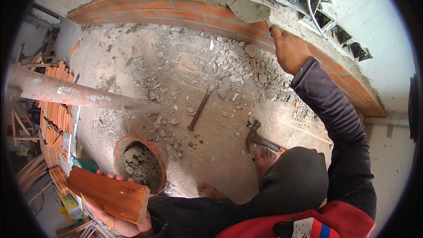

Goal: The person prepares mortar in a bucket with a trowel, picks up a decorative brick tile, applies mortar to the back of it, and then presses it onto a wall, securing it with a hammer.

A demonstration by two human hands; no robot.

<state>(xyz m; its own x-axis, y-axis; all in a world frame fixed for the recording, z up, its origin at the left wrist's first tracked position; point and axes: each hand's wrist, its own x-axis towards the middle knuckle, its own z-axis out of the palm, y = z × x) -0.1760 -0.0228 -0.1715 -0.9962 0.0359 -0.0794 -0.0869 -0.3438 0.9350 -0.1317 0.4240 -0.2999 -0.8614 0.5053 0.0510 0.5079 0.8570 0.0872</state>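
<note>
In my left hand (115, 221), at the lower left, is an orange clay brick piece (108, 191), with my fingers wrapped around its long sides. Just beyond it stands a bucket (164, 161) with grey mortar (140, 165) inside. My right arm reaches up to the brick wall (183, 6); my right hand (291, 50) rests at its upper edge, beside a grey mortar patch (249, 9). The index finger is stretched out against the edge, nothing shows in that hand, and its other fingers are partly hidden.
A chisel (202, 106) lies mid-floor, and a hammer (260, 140) beside my bare foot (265, 161). Rubble (238, 64) lines the wall base. A thick post (79, 93) crosses the left side, near stacked bricks (55, 105). Loose cables (313, 6) hang from the wall at upper right.
</note>
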